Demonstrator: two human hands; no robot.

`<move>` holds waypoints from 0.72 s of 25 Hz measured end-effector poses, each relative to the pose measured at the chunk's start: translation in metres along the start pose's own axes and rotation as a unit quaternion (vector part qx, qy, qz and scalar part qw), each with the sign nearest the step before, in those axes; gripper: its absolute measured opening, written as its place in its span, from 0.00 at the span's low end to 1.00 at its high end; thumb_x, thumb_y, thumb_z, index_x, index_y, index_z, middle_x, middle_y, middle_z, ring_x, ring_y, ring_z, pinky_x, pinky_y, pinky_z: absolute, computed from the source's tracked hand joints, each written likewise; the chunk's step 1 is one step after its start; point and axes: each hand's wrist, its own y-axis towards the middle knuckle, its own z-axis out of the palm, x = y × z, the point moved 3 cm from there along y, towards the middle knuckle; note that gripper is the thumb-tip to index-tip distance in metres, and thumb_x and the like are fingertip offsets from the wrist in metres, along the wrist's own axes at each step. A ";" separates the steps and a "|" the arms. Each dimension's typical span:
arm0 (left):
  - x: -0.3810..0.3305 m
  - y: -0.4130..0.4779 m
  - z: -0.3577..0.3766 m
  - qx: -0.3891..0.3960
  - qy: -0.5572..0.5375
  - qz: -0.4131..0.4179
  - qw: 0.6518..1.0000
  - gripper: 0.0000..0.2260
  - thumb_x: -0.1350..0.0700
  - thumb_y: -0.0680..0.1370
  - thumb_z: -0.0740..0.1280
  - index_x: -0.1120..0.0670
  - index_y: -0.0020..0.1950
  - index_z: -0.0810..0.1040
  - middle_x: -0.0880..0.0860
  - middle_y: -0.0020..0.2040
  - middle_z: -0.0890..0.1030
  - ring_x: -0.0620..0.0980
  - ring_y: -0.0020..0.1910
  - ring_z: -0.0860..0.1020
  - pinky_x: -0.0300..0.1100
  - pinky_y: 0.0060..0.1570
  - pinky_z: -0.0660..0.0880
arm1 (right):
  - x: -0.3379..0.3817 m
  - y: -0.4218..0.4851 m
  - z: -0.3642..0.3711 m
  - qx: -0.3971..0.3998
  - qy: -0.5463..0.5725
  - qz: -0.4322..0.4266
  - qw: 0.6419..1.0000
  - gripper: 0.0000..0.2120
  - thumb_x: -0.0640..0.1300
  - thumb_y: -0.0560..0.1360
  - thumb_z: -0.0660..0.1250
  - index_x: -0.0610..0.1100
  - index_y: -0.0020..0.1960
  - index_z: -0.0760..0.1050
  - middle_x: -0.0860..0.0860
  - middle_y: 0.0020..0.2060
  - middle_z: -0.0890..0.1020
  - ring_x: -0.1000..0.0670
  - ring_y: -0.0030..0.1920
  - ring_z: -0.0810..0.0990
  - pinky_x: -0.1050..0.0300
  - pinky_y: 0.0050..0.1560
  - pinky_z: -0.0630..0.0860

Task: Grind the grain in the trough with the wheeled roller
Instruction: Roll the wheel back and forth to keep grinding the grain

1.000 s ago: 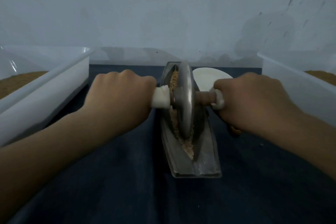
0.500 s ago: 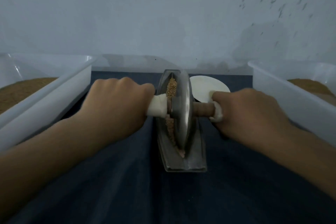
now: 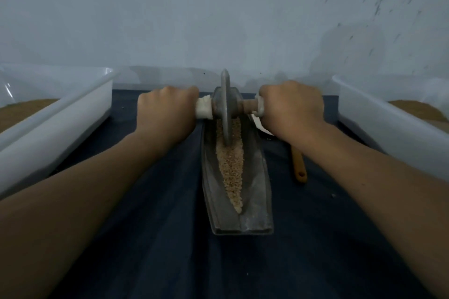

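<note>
A long grey metal trough (image 3: 257,204) lies lengthwise on the dark cloth, filled with a strip of pale grain (image 3: 230,167). The wheeled roller (image 3: 225,107), a thin metal disc on a cross axle, stands in the trough's far end. My left hand (image 3: 167,114) grips the white-wrapped left handle. My right hand (image 3: 291,109) grips the right handle, whose brown shaft shows beside the disc. Both arms are stretched forward.
Two white plastic tubs holding brown grain flank the cloth, one at the left (image 3: 56,119) and one at the right (image 3: 388,119). A wooden spoon handle (image 3: 299,165) lies right of the trough, under my right forearm. A white dish edge (image 3: 260,124) peeks out beneath my right hand. A pale wall stands close behind.
Both hands have pushed the roller away from me, from the trough's near half to its far end. The grain behind the wheel now lies uncovered.
</note>
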 end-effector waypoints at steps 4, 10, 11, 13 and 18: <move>0.000 -0.039 -0.039 -0.011 0.009 0.044 0.999 0.13 0.52 0.71 0.70 0.50 0.38 0.66 0.49 0.28 0.68 0.52 0.25 0.66 0.39 0.27 0.55 | -0.003 -0.052 -0.029 -0.026 0.016 -0.021 0.999 0.15 0.49 0.72 0.70 0.53 0.33 0.64 0.55 0.28 0.67 0.51 0.26 0.64 0.60 0.28 0.56; 0.015 -0.076 -0.086 0.017 0.031 0.084 0.996 0.13 0.45 0.64 0.71 0.47 0.36 0.68 0.48 0.25 0.67 0.56 0.20 0.70 0.38 0.26 0.60 | -0.010 -0.092 -0.068 -0.065 0.061 -0.090 0.992 0.06 0.52 0.56 0.64 0.53 0.31 0.69 0.56 0.22 0.59 0.53 0.21 0.57 0.65 0.27 0.53; 0.013 -0.073 -0.081 0.029 0.031 0.072 0.996 0.13 0.45 0.64 0.72 0.47 0.36 0.68 0.47 0.25 0.65 0.55 0.20 0.69 0.38 0.26 0.59 | -0.009 -0.087 -0.061 -0.059 0.036 -0.083 0.994 0.08 0.53 0.57 0.65 0.53 0.31 0.67 0.56 0.23 0.59 0.53 0.22 0.56 0.65 0.28 0.53; 0.005 -0.057 -0.060 0.040 0.040 0.058 0.997 0.13 0.48 0.68 0.71 0.47 0.36 0.67 0.48 0.27 0.62 0.54 0.22 0.66 0.38 0.28 0.55 | -0.005 -0.067 -0.037 -0.039 -0.021 -0.047 0.998 0.14 0.52 0.64 0.69 0.51 0.31 0.63 0.55 0.24 0.63 0.52 0.24 0.59 0.63 0.28 0.53; -0.011 0.006 -0.022 0.008 0.068 0.048 0.996 0.04 0.54 0.74 0.67 0.50 0.41 0.73 0.51 0.29 0.64 0.53 0.25 0.65 0.40 0.27 0.51 | -0.005 -0.015 0.011 -0.012 0.070 0.030 0.997 0.14 0.51 0.70 0.69 0.51 0.32 0.66 0.53 0.29 0.72 0.47 0.31 0.72 0.59 0.30 0.62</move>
